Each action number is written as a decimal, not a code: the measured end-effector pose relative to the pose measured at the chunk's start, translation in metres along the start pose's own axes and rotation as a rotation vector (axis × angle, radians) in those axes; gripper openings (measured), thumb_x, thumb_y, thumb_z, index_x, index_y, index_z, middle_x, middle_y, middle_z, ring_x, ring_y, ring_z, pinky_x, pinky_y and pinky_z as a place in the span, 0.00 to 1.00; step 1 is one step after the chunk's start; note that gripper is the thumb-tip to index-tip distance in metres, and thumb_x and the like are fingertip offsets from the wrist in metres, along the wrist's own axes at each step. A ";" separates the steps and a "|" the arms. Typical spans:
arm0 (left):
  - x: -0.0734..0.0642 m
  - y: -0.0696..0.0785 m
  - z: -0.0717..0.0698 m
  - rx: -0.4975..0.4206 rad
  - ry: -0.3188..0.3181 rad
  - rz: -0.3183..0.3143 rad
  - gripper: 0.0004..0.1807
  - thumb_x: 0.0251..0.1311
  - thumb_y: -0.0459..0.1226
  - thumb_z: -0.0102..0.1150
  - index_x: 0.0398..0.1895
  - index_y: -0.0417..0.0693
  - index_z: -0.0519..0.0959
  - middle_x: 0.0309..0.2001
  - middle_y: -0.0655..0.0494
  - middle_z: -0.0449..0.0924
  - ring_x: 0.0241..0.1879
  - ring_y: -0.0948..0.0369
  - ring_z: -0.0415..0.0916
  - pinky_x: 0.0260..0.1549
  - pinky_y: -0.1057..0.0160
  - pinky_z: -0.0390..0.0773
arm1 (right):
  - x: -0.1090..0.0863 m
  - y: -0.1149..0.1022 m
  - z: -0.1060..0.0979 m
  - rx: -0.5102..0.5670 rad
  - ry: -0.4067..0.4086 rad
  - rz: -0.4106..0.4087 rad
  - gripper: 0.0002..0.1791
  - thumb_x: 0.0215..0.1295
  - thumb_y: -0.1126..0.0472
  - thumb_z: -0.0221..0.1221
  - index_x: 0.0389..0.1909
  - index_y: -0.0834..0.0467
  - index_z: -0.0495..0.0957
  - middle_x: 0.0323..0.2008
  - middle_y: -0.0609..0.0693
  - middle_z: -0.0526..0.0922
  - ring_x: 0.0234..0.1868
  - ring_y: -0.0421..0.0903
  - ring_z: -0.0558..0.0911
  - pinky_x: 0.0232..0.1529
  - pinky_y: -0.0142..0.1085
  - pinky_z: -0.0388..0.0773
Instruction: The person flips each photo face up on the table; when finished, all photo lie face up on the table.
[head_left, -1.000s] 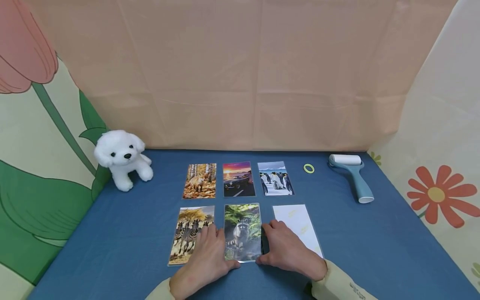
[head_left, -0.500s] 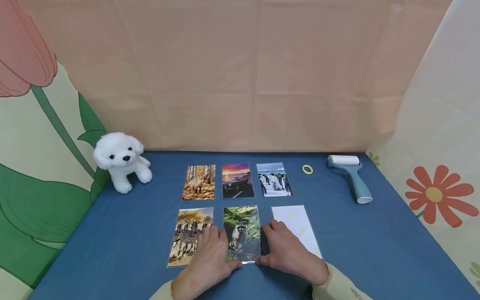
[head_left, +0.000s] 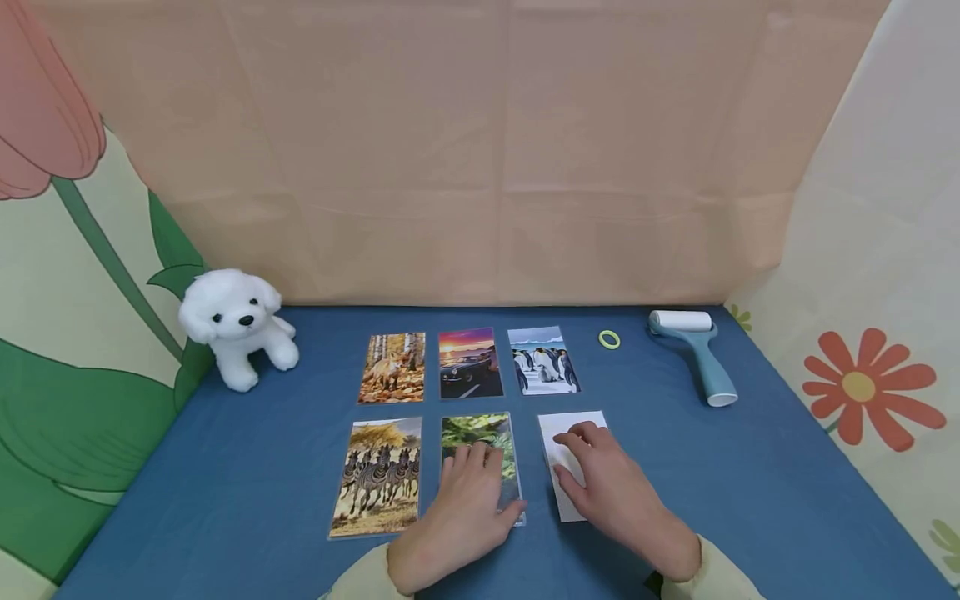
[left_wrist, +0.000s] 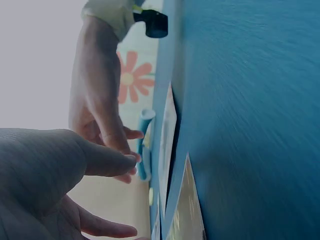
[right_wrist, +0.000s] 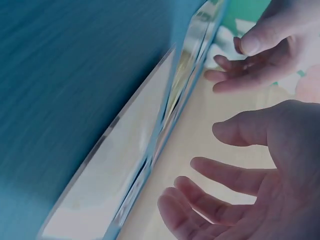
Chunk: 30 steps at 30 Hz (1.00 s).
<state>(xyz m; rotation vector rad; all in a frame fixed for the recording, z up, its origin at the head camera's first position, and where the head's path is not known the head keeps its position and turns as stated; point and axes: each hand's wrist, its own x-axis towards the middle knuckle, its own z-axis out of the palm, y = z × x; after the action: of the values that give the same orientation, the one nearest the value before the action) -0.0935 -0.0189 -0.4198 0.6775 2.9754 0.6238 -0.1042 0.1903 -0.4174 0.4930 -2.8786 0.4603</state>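
Over the photo card with green foliage (head_left: 465, 427), my left hand (head_left: 468, 508) hovers with its fingers spread, covering the middle of the picture. My right hand (head_left: 611, 483) is above the white card (head_left: 558, 427), which lies face down or blank side up, and hides its right part. Both wrist views show a gap between the hands and the cards, with nothing in the fingers; the right hand's fingers (right_wrist: 225, 175) are loosely bent. Beside the left hand lies a zebra card (head_left: 378, 479), wholly in view.
Behind them sits a row of a fox card (head_left: 392, 368), a sunset car card (head_left: 471, 362) and a penguin card (head_left: 545, 360). Farther right are a yellow-green ring (head_left: 609, 339) and a lint roller (head_left: 705, 354). A white plush dog (head_left: 232, 321) sits at the back left.
Both hands have left the sides of the raccoon card. The left moved right from the zebra card to over the raccoon picture; the right moved right to over the white card.
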 end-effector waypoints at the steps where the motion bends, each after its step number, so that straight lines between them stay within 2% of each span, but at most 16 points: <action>1: 0.003 0.003 0.003 0.011 0.004 0.018 0.34 0.60 0.52 0.69 0.58 0.34 0.77 0.47 0.47 0.72 0.45 0.51 0.64 0.43 0.50 0.65 | -0.002 0.005 -0.001 -0.011 0.015 0.005 0.19 0.60 0.58 0.71 0.50 0.61 0.84 0.47 0.54 0.79 0.46 0.51 0.77 0.47 0.46 0.80; 6: 0.016 0.019 0.014 0.082 0.000 0.066 0.33 0.62 0.56 0.66 0.52 0.33 0.80 0.45 0.45 0.72 0.44 0.52 0.63 0.47 0.49 0.67 | -0.010 0.025 -0.002 -0.055 0.055 0.024 0.18 0.58 0.60 0.72 0.48 0.62 0.84 0.45 0.55 0.79 0.45 0.51 0.77 0.46 0.47 0.81; 16: 0.034 0.039 0.031 0.086 -0.023 0.045 0.29 0.67 0.56 0.59 0.35 0.34 0.80 0.36 0.45 0.67 0.38 0.52 0.60 0.42 0.52 0.66 | -0.027 0.053 -0.009 -0.090 -0.050 0.144 0.20 0.60 0.58 0.71 0.50 0.63 0.83 0.46 0.56 0.79 0.42 0.50 0.78 0.43 0.46 0.82; 25: 0.036 0.044 0.039 0.110 0.019 0.028 0.30 0.68 0.55 0.58 0.34 0.31 0.80 0.36 0.43 0.69 0.40 0.49 0.62 0.42 0.50 0.67 | -0.034 0.062 -0.008 -0.064 -0.166 0.170 0.22 0.63 0.56 0.70 0.53 0.64 0.83 0.43 0.55 0.76 0.40 0.49 0.75 0.41 0.46 0.79; 30: 0.037 0.046 0.040 0.084 0.027 0.018 0.29 0.68 0.53 0.58 0.37 0.29 0.80 0.37 0.42 0.69 0.41 0.48 0.63 0.44 0.49 0.69 | -0.036 0.065 -0.006 -0.062 -0.191 0.183 0.23 0.63 0.55 0.69 0.53 0.65 0.82 0.42 0.55 0.74 0.40 0.50 0.73 0.40 0.46 0.77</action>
<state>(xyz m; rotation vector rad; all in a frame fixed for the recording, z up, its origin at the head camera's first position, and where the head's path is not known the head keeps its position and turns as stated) -0.1036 0.0496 -0.4364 0.7070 3.0390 0.5157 -0.0926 0.2610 -0.4371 0.2778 -3.1270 0.3670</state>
